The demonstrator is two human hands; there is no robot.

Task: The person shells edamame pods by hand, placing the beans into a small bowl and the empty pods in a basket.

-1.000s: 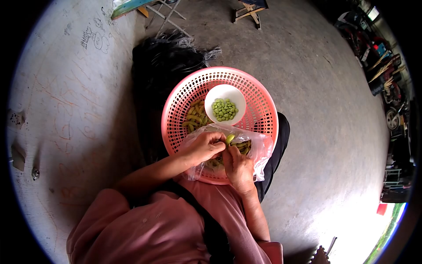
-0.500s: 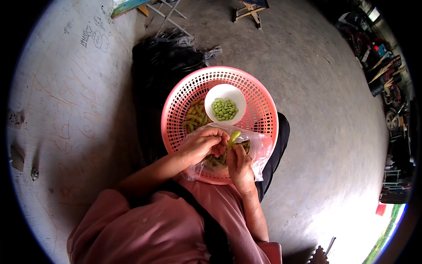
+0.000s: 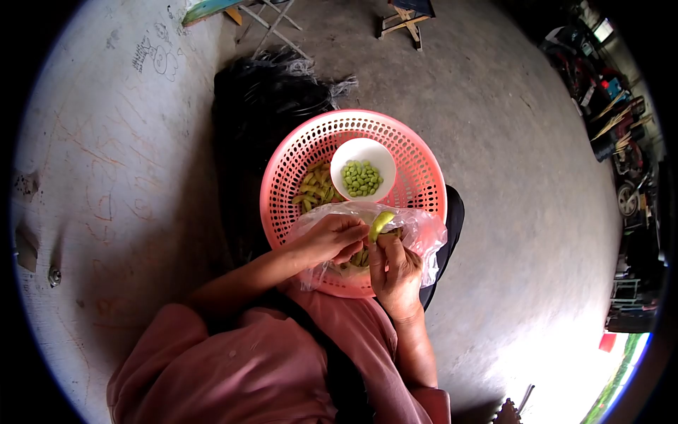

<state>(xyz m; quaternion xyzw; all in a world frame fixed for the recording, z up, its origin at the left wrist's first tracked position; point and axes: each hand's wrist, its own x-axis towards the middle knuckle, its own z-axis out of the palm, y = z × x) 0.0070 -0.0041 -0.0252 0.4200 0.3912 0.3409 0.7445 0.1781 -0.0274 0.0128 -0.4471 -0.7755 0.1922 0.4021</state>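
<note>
My right hand (image 3: 397,275) pinches a green bean pod (image 3: 382,222) that stands up from its fingertips. Close by on the left, my left hand (image 3: 332,239) is closed, thumb against fingers; anything in its pinch is too small to make out. Both hands are over a clear plastic bag (image 3: 428,230) with more pods inside, partly hidden by the hands. The bag lies at the near side of a pink slotted basket (image 3: 353,114) on my lap. Inside the basket sit a white bowl (image 3: 360,148) of shelled green beans (image 3: 362,178) and a heap of pods (image 3: 316,187).
A black plastic bag (image 3: 265,92) lies beyond the basket on the left, near a scribbled wall (image 3: 106,155). Folding stools (image 3: 405,25) stand at the far side of the concrete floor (image 3: 522,191). Cluttered gear (image 3: 621,127) lines the right edge.
My right hand has shifted slightly right and down with the pod, which now leans more to the right. My left hand has turned, its fingers more tightly closed.
</note>
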